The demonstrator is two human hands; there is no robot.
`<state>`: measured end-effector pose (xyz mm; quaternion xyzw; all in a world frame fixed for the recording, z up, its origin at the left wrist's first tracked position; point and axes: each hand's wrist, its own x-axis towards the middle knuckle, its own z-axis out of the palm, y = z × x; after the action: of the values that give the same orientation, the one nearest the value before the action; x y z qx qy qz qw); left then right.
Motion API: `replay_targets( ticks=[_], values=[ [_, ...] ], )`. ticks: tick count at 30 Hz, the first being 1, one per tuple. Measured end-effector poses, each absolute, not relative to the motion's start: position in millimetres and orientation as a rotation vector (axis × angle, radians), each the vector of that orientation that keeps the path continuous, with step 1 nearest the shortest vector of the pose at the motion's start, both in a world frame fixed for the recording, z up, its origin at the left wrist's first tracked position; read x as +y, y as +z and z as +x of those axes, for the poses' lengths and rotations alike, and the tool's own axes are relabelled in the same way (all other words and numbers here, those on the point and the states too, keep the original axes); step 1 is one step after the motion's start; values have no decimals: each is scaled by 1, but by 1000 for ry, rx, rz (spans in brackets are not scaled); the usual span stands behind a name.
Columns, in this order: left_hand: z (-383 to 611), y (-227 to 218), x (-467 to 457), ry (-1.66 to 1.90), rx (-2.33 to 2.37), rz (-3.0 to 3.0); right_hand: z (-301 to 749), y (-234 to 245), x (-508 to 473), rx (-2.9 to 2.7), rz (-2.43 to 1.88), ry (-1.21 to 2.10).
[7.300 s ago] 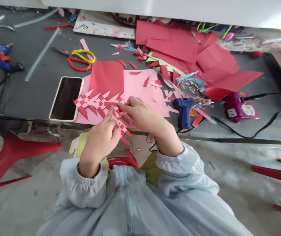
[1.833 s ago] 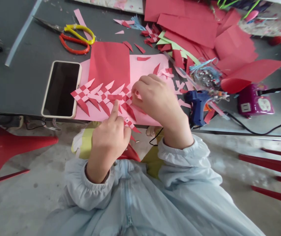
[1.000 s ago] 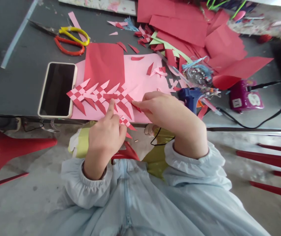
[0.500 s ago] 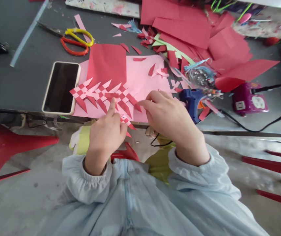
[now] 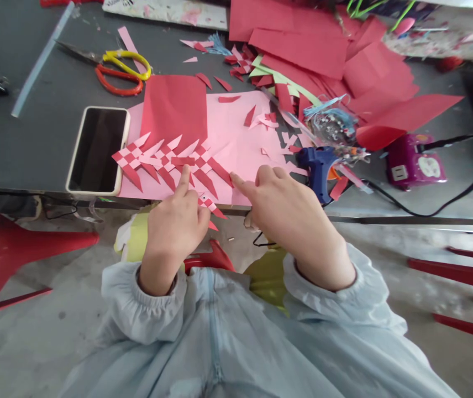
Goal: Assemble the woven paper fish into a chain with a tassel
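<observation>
My left hand (image 5: 174, 218) has its index finger stretched out, the tip on a short red paper strip (image 5: 183, 161). That strip lies across a woven red-and-pink paper piece (image 5: 201, 160), one of several checkered fish-like shapes in a row. Beside the left thumb, a small woven paper fish (image 5: 208, 204) pokes out over the table edge, partly hidden; whether the hand touches it I cannot tell. My right hand (image 5: 284, 204) points its index finger at the end of a long red tail strip (image 5: 220, 171); its other fingers are bent and partly hidden. Neither hand visibly grips anything.
Under the woven pieces are a pink sheet (image 5: 245, 138) and a red square (image 5: 174, 105). A phone (image 5: 98, 149) and scissors (image 5: 122, 72) lie left. Right are a blue glue gun (image 5: 319, 168), a purple box (image 5: 416, 163) with cord, paper scraps and red sheets (image 5: 303, 52).
My right index finger has straightened out and lowered to the tail strip's end; before, it was bent with the hand higher. My left hand stays on the short strip. The view has shifted slightly.
</observation>
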<state>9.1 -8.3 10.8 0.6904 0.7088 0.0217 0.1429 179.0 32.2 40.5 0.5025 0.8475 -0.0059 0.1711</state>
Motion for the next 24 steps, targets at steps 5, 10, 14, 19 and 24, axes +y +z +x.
replay_targets(
  ticks=[5, 10, 14, 19, 24],
  values=[
    [9, 12, -8, 54, 2049, 1988, 191, 42, 40, 2496, 1470, -27],
    [11, 15, -8, 21, 2050, 2005, 191, 32, 48, 2605, 1499, 3],
    [11, 16, -7, -6, 2058, 1991, 194, 34, 44, 2554, 1389, -52],
    [11, 17, -6, -49, 2053, 1969, 208, 47, 39, 2470, 1273, -229],
    [10, 16, -6, -34, 2049, 1972, 212, 46, 36, 2493, 1376, -187]
  ],
)
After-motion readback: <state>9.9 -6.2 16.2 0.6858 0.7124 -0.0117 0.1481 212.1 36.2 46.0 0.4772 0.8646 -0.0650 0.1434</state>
